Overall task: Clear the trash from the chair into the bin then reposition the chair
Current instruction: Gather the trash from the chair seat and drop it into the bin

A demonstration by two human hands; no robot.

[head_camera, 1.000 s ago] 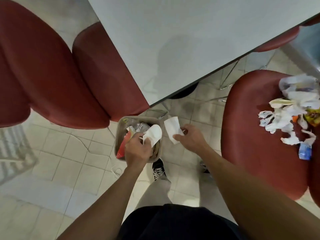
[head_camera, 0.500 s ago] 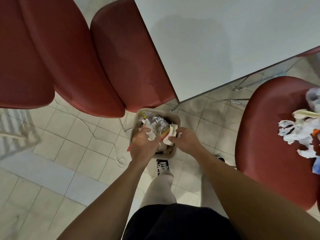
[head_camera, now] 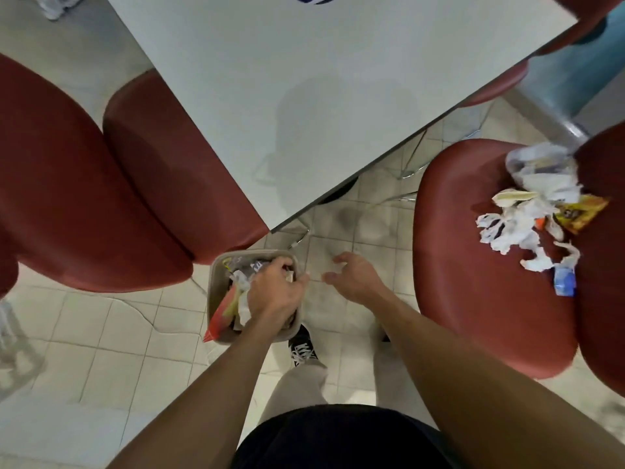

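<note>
The tan bin [head_camera: 216,292] stands on the floor tiles by the table corner, stuffed with white paper and a red wrapper. My left hand [head_camera: 275,292] is down in the bin on top of the trash, its fingertips hidden among the paper. My right hand [head_camera: 355,275] hovers just right of the bin, fingers spread and holding nothing. To the right, the red chair [head_camera: 473,265] carries a trash pile [head_camera: 521,221] of torn white paper, a yellow wrapper [head_camera: 581,213], a clear plastic bag [head_camera: 537,160] and a blue packet [head_camera: 564,286].
A white table [head_camera: 304,96] fills the upper middle, its corner just above the bin. Two more red chairs [head_camera: 101,198] stand at the left, close against the bin. My shoe [head_camera: 302,346] is right behind the bin.
Both hands carried white paper down into the bin. The right hand has since let go and pulled out to the right, empty. The left hand stays in the bin.
</note>
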